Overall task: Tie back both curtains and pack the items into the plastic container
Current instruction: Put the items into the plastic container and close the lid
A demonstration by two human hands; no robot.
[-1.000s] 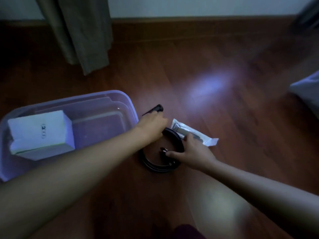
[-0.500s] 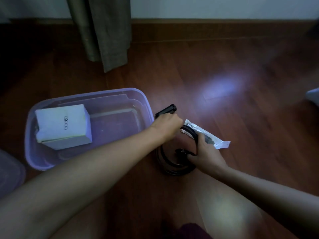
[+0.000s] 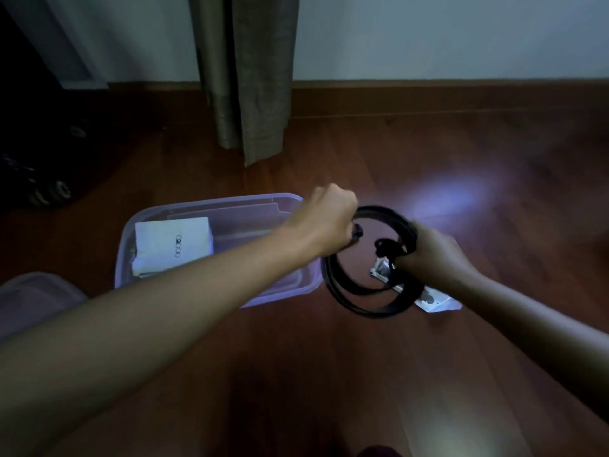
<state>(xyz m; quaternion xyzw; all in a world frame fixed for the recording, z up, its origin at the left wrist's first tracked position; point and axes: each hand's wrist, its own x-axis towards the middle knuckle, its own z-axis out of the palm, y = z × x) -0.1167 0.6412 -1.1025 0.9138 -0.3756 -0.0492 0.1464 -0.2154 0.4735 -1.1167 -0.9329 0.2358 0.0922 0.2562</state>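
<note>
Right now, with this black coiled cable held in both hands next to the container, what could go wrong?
The coiled cable is gripped only at two spots, by the left hand and right hand, so the hanging loops may spring apart. The loops could also snag the white packet on the floor under them. The white box already takes up part of the plastic container, so the wide coil may not lie flat.

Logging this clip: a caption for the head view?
Both hands, left hand and right hand, hold a coiled black cable beside the plastic container.
</note>
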